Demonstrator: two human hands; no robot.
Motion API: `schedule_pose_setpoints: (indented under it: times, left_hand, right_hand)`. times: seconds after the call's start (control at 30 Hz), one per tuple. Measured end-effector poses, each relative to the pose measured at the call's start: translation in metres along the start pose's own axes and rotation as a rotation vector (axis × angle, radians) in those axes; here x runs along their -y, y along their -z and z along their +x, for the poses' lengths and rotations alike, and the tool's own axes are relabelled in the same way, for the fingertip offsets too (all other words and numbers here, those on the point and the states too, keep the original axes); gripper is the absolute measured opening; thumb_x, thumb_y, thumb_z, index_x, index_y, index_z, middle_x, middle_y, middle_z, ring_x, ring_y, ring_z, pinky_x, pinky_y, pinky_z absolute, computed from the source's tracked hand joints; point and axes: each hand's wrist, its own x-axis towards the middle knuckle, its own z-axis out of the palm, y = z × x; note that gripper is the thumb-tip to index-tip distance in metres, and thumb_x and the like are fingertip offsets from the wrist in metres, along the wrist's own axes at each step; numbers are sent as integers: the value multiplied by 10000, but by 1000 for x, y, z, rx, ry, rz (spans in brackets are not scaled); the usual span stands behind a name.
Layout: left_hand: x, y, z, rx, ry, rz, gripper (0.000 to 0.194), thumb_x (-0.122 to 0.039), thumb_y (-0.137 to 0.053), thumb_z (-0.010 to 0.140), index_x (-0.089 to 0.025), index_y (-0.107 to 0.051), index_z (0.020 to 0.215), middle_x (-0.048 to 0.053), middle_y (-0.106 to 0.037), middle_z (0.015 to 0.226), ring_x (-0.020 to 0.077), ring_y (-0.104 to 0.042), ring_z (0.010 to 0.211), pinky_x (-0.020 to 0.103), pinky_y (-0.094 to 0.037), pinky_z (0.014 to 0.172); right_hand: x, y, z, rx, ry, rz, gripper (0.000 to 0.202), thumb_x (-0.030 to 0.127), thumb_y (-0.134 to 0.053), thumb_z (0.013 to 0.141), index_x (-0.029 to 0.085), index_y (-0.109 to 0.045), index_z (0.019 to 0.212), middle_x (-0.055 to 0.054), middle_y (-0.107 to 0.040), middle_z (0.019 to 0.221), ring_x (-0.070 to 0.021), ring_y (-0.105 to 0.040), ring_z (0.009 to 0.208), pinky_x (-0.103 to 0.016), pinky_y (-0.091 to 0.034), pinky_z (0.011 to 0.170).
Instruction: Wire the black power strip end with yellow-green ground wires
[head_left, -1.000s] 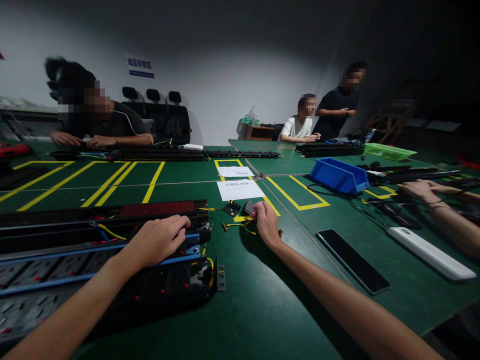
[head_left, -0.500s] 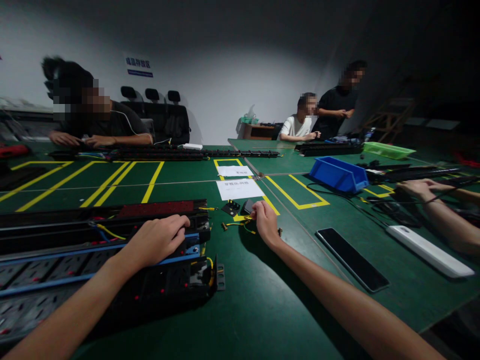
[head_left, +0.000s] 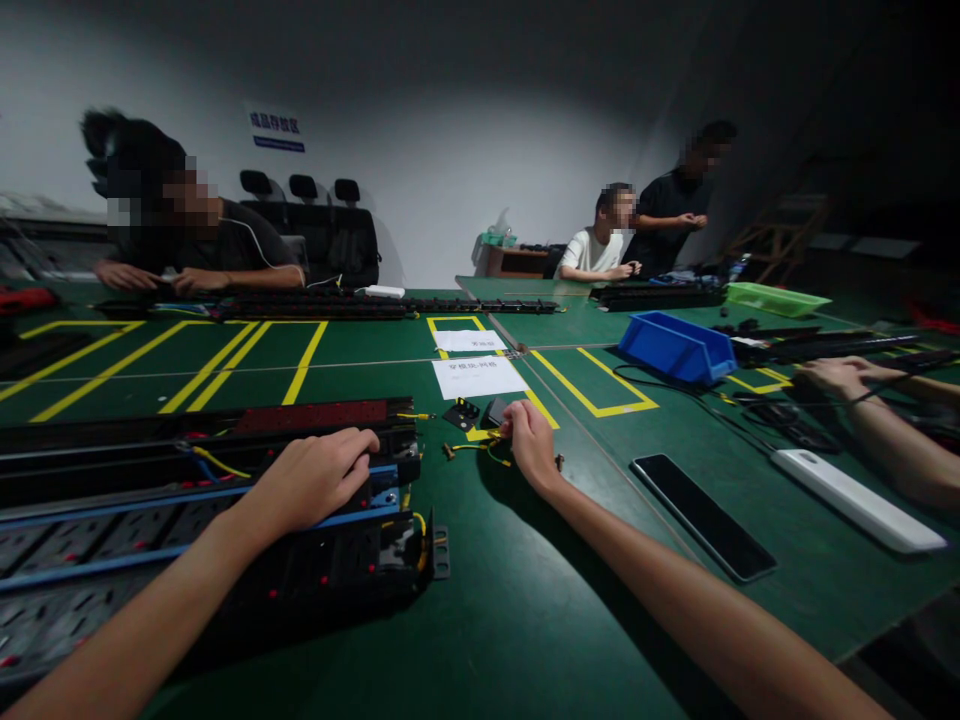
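Note:
My left hand lies over the power strips at the left, fingers bent loosely and thumb apart, not gripping anything visible. Beneath it are a blue-edged power strip and black ones with sockets and red dots. Yellow wires and a black end bracket stick out at their right ends. My right hand is closed above the green table, its fingertips curled together; what they hold is hidden. Close to those fingertips are a dark grey block, short yellow-green wires and a black plate.
White paper labels lie beyond my right hand. To the right are a phone, a white bar-shaped case with a cable and a blue bin. A co-worker's hands work at the right edge; other people sit and stand across the table.
My hands and the parts near them stay practically in place. The standing person at the back has shifted their hands slightly to the right.

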Motion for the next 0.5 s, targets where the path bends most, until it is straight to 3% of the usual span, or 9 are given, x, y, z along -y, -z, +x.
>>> schedule_pose_setpoints:
  times: [0.5]
  left_hand:
    - [1,-2,0,-17,-10,1,299,-321,-348,975,-238,-593,1124,53,-708,1107,274,-702,946,414,-517,777]
  right_hand:
    - [4,1,-1,10,26,-5,314,402,-400,928,234,-554,713,12,-593,619,-190,-569,600,-286,-391,558]
